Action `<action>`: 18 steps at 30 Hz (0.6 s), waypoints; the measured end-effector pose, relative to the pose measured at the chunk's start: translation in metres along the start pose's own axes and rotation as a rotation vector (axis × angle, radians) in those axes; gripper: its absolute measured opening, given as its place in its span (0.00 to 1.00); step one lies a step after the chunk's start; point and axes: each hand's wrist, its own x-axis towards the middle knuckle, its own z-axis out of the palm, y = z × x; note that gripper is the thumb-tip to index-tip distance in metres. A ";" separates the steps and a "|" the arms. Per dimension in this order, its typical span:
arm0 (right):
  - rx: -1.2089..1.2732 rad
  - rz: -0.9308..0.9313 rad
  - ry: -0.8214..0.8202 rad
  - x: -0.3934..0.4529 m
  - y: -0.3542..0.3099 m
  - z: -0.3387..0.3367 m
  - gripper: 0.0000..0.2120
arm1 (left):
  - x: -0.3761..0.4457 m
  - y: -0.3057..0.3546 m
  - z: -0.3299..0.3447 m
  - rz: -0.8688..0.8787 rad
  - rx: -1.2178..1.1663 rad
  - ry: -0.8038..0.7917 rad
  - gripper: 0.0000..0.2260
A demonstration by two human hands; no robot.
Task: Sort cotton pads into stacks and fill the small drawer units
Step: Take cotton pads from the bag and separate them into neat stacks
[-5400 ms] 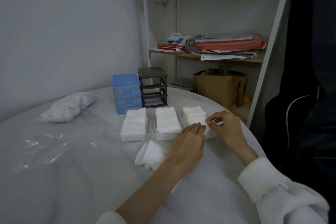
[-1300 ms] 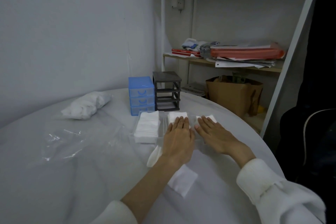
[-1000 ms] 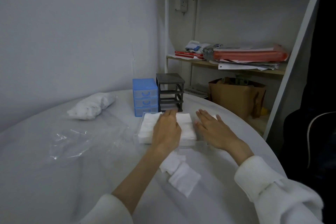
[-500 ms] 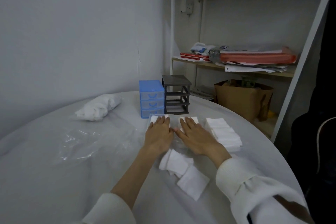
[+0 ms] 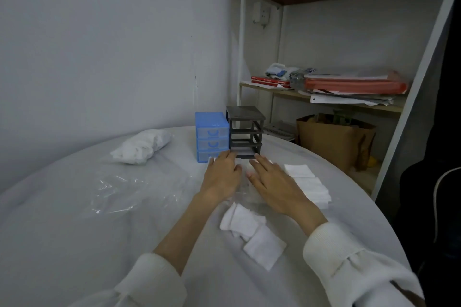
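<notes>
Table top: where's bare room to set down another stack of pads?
Free: the near-left table, in front of the plastic sheet, and the strip between the bag of cotton and the blue drawer unit. Crowded: around both hands, the pad stacks and loose pads.

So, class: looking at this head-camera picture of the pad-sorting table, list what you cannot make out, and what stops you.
1. What lies under the left hand and right hand: the flat hands cover it.
2. Contents of the blue drawer unit: its fronts are shut and dim.
3. Labels on the red books on the shelf: too small.
4. Contents of the brown paper bag: its wall hides them.
</notes>
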 end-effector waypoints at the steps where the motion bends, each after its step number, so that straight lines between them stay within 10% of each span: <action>1: -0.027 -0.033 0.054 -0.004 -0.001 -0.002 0.23 | -0.001 0.002 -0.003 0.010 -0.062 0.031 0.18; 10: -0.084 -0.255 0.227 -0.049 -0.003 -0.022 0.12 | -0.038 0.011 -0.013 0.222 -0.137 0.166 0.12; 18: -0.003 -0.078 -0.157 -0.082 -0.005 -0.016 0.16 | -0.079 -0.012 -0.015 0.096 -0.156 -0.112 0.12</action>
